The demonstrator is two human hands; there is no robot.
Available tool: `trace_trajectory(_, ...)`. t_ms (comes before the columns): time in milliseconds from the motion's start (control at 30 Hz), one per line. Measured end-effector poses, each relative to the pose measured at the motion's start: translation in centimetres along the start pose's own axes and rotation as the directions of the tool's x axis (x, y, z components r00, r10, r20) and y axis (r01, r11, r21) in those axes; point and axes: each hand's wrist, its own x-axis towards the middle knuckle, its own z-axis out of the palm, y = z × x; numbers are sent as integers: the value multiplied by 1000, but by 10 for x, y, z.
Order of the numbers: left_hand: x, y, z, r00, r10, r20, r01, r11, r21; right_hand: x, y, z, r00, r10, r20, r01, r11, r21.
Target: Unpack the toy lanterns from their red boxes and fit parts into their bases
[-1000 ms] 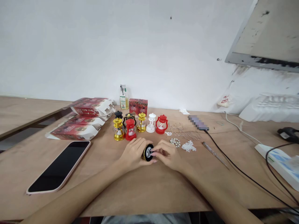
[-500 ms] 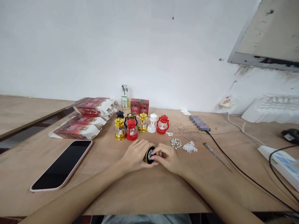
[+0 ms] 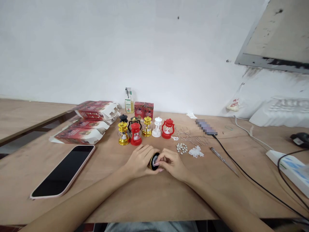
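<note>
My left hand (image 3: pixel 142 162) is wrapped round a small black and gold lantern (image 3: pixel 152 164), tipped so that its round black base faces right. Most of its body is hidden in the palm. Thumb and forefinger of my right hand (image 3: pixel 172 164) are pinched together against the middle of that base; any small part between them is hidden. Beyond my hands stand several mini lanterns, among them a gold one (image 3: pixel 124 137), a red one (image 3: pixel 135 137) and a white one (image 3: pixel 157 129). Button cells (image 3: pixel 182 148) and small white pieces (image 3: pixel 196 151) lie to the right of my hands.
A phone (image 3: pixel 64 172) lies at left, with flattened red boxes (image 3: pixel 79 132) behind it. To the right are a screwdriver (image 3: pixel 223 161), a cabled device (image 3: pixel 206 127), bent metal wires (image 3: pixel 190 137) and a power strip (image 3: pixel 287 170). A bottle (image 3: pixel 129 104) stands by the wall.
My right fingertips have shifted slightly left on the lantern's base. My left hand keeps its hold, and the things on the table have not moved.
</note>
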Motion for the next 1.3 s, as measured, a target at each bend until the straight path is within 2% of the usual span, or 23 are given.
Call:
trace_trajectory(467, -1, -1, 1, 1000, 17, -12, -17, 1000, 16, -1, 3, 3, 999, 18, -30, -16, 999, 47)
trace_trajectory(733, -2, -2, 4, 999, 35, -2, -35, 999, 24, 0, 3, 1, 999, -35, -5, 35, 999, 4)
trace_trajectory(933, -2, -4, 5, 999, 32, -19, -32, 999, 6, -1, 3, 0, 994, -93, 62, 95, 995, -32)
trace_trajectory(1133, 0, -2, 1, 999, -9, -36, 7, 999, -50, -2, 3, 0, 992, -120, -48, 118, 993, -31)
trace_trajectory(1300, -1, -4, 1, 999, -27, -44, 22, 994, -107, -7, 5, -3, 972, -233, 33, 235, 968, -91)
